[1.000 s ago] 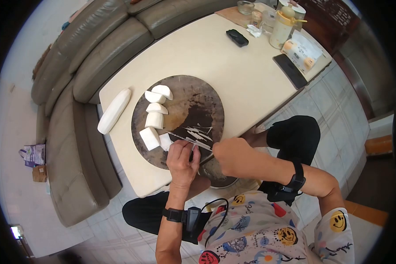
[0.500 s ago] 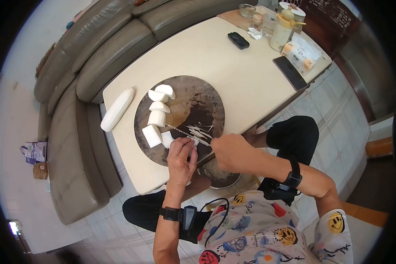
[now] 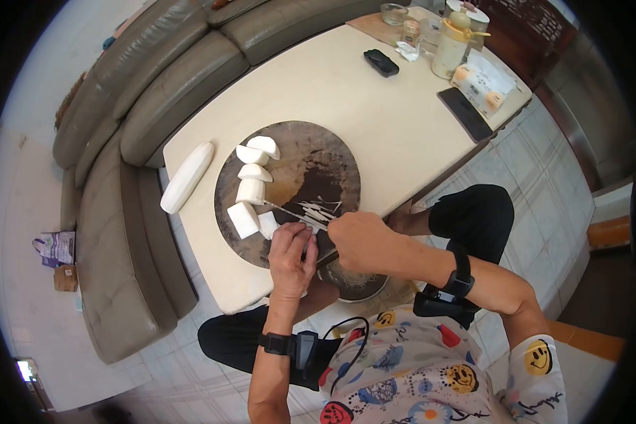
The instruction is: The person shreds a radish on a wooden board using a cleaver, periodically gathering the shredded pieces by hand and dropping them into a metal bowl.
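Observation:
A round dark chopping board (image 3: 332, 155) lies on the cream table. Along its left side sit several white radish chunks (image 3: 250, 191), with thin white strips (image 3: 318, 210) near the middle. My left hand (image 3: 291, 251) presses down with bent fingers on a white radish piece, mostly hidden under the fingertips, at the board's near edge. Closed round a knife handle, my right hand (image 3: 357, 242) is just to the right. The knife's thin blade (image 3: 286, 210) points left across the board, beside my left fingertips. The handle is hidden in my fist.
A whole peeled white radish (image 3: 187, 178) lies left of the board. Toward the far right are a phone (image 3: 465, 113), a tissue pack (image 3: 482, 83), a yellow-topped bottle (image 3: 451, 46) and a black object (image 3: 381, 62). A basin (image 3: 353, 279) stands below the table edge.
My right hand and the knife have shifted a little to the left, toward my left fingers. My left hand stays in nearly the same place on the radish piece.

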Tool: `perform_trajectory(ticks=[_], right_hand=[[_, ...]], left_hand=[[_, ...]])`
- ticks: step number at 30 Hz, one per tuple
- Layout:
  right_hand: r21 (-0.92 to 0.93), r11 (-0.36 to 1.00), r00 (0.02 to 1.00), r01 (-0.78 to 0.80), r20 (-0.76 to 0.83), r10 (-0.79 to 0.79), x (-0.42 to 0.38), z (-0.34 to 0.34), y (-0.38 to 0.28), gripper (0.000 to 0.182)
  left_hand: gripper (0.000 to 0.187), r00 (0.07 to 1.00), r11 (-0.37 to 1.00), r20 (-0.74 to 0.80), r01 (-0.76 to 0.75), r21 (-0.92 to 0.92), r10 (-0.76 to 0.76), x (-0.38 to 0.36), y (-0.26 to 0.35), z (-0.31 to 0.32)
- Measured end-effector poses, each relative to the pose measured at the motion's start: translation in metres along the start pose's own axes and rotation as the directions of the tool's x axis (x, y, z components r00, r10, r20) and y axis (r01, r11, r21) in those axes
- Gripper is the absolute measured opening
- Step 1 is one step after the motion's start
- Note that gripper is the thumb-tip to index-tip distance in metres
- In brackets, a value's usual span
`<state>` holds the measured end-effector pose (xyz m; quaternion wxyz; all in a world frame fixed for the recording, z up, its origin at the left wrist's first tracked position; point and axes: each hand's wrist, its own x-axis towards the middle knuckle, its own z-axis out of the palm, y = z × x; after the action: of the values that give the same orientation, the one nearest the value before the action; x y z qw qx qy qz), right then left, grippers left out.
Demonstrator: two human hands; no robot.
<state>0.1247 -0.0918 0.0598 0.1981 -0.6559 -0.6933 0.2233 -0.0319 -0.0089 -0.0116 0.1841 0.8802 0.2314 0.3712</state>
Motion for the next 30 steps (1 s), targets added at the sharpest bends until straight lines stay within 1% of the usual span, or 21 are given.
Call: perform_trajectory(ticks=[2, 4, 5, 7, 11, 14, 16, 19, 23, 25, 30], right_hand=[[0.011, 1.0, 1.0, -0.015, 0.013, 0.015, -0.004, -0.002, 0.0, 0.009], [-0.003, 0.997, 0.995, -0.082, 0.056, 0.082, -0.01, -0.007, -0.002, 0.011], [-0.003, 0.997, 0.995, -0.082, 0.058, 0.082, -0.013, -0.007, -0.004, 0.011], [-0.065, 0.996, 0.996, -0.065, 0.061, 0.069, -0.017, -0.006, -0.006, 0.01], [-0.076, 0.997, 0.997, -0.021, 0.066, 0.026, -0.015, -0.001, -0.004, 0.01], [-0.076, 0.997, 0.998, -0.01, 0.066, 0.015, -0.004, 0.005, -0.004, 0.011], [-0.035, 0.999, 1.0, 0.018, -0.024, -0.019, 0.001, 0.012, -0.002, 0.011], [-0.033, 0.999, 0.999, 0.003, -0.038, -0.004, -0.003, 0.013, 0.001, 0.011], [-0.04, 0.999, 1.0, -0.025, 0.009, 0.026, -0.014, 0.001, -0.005, 0.011], [-0.075, 0.996, 0.997, -0.041, 0.064, 0.046, -0.016, -0.002, -0.007, 0.01], [-0.05, 0.999, 0.999, -0.02, 0.036, 0.021, -0.005, 0.009, -0.005, 0.01]], left_hand=[[0.014, 1.0, 1.0, -0.02, -0.004, 0.003, 0.004, -0.002, 0.0, 0.0], [0.015, 1.0, 1.0, -0.016, 0.017, -0.014, -0.017, 0.0, 0.002, 0.0], [0.015, 1.0, 1.0, -0.016, 0.019, -0.015, -0.019, 0.0, 0.001, 0.0], [0.018, 0.999, 0.999, -0.001, 0.048, -0.005, -0.048, -0.002, 0.0, 0.0], [0.017, 0.998, 0.998, 0.007, 0.056, 0.007, -0.056, -0.002, 0.0, 0.0], [0.017, 1.0, 1.0, -0.009, 0.018, 0.009, -0.018, -0.001, 0.0, 0.0], [0.016, 1.0, 1.0, -0.022, 0.014, 0.007, -0.014, -0.002, 0.0, 0.0], [0.016, 0.999, 1.0, -0.039, 0.001, 0.004, -0.001, -0.003, -0.002, 0.001], [0.015, 0.999, 1.0, -0.038, 0.024, 0.002, -0.023, -0.002, 0.001, 0.0], [0.015, 0.999, 0.999, -0.028, 0.033, 0.009, -0.032, -0.003, 0.0, 0.0], [0.016, 0.999, 1.0, -0.028, 0.018, 0.008, -0.018, -0.004, -0.002, 0.0]])
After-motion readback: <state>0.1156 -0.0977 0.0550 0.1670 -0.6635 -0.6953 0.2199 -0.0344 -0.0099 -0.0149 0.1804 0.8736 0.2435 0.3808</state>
